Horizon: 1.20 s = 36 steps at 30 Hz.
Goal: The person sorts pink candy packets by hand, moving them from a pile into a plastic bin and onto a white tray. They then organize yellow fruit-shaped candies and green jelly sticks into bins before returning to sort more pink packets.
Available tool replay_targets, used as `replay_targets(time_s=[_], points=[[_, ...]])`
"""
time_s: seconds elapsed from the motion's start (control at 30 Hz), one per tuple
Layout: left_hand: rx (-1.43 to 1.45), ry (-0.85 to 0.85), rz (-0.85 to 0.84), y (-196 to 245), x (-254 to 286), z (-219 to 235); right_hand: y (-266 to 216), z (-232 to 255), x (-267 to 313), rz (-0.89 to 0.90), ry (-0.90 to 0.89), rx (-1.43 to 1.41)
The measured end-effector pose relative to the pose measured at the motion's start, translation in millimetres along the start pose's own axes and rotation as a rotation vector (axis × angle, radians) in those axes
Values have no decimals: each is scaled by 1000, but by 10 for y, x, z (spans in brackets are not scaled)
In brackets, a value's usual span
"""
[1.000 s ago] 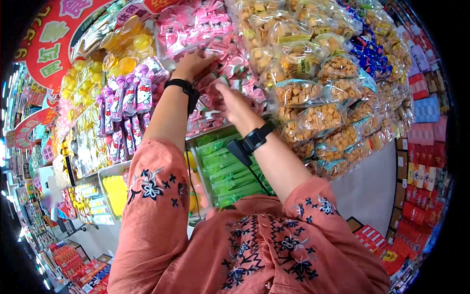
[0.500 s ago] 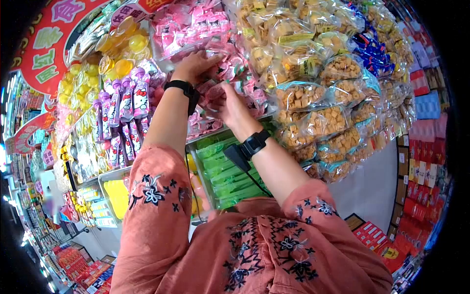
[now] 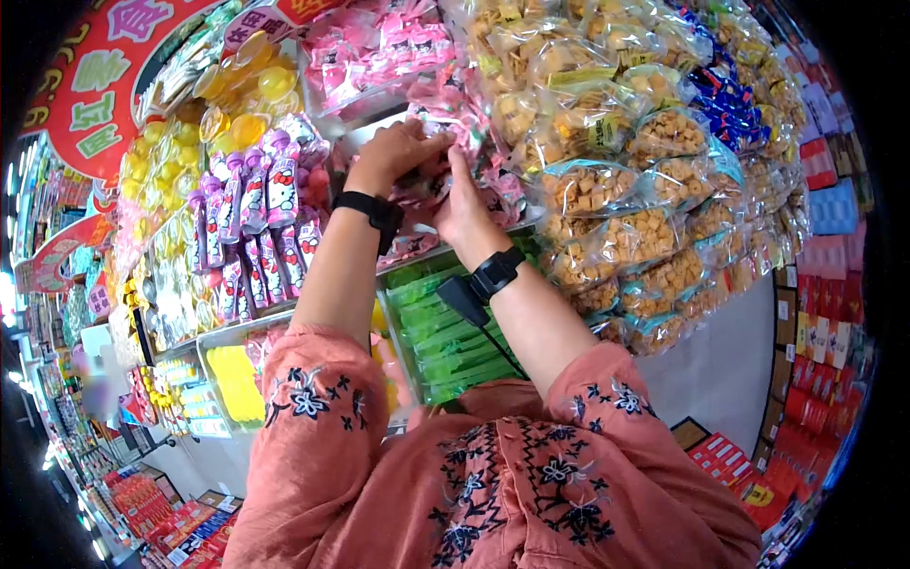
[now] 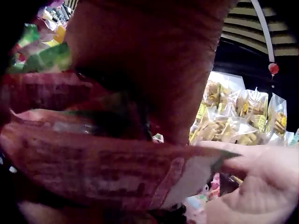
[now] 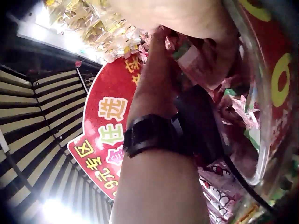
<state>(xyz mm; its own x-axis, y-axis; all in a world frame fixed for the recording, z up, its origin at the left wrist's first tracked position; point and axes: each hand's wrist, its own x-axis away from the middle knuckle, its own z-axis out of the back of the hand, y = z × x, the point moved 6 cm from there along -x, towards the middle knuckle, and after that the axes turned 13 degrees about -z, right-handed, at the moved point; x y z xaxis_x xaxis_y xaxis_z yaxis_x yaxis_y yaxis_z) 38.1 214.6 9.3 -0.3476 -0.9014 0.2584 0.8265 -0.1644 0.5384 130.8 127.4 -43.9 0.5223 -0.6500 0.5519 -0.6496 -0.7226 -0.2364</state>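
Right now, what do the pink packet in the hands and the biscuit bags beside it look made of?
Pink packet: thin printed plastic film, likely glossy; it creases between the left hand and right hand. Biscuit bags: clear shiny plastic film, since the biscuits show through and light glints off them.

Pink snack packets [image 3: 445, 104] — glossy plastic film; biscuit bags [image 3: 607, 190] — clear, shiny.

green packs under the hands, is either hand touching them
No, both hands are up at the pink packs, apart from the green packs below.
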Motion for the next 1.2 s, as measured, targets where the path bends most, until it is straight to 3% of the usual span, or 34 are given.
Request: replay_targets(time_s=[0.13, 0.17, 0.27, 0.47, 0.57, 0.7, 0.8, 0.83, 0.97, 1.13, 1.17, 1.2], points=[[-190, 103, -166, 93, 48, -124, 24, 6, 19, -43, 4, 9], [-113, 127, -61, 96, 96, -121, 32, -28, 31, -34, -36, 18], [-92, 238, -124, 82, 129, -161, 97, 61, -51, -100, -9, -36], [14, 426, -118, 331, 385, 6, 47, -123, 191, 48, 22, 82], [-24, 547, -162, 552, 607, 184, -6, -181, 205, 201, -50, 117], [-27, 744, -362, 695, 753, 416, -59, -368, 376, 213, -91, 181], [-45, 752, -356, 815, 873, 625, -109, -622, 617, 237, -149, 250], [-26, 712, -285, 905, 975, 709, -111, -775, 811, 227, -196, 273], [-103, 883, -394, 1100, 1482, 979, 64, -1157, 1212, 235, -162, 349], [-135, 1019, -163, 1086, 2629, 1096, 812, -1437, 1434, 130, -394, 479], [-177, 1075, -214, 1039, 2877, 1063, 1004, -1470, 1496, 103, -422, 510], [-111, 1073, -120, 904, 3102, 1001, 1202, -1523, 1618, 18, -450, 512]])
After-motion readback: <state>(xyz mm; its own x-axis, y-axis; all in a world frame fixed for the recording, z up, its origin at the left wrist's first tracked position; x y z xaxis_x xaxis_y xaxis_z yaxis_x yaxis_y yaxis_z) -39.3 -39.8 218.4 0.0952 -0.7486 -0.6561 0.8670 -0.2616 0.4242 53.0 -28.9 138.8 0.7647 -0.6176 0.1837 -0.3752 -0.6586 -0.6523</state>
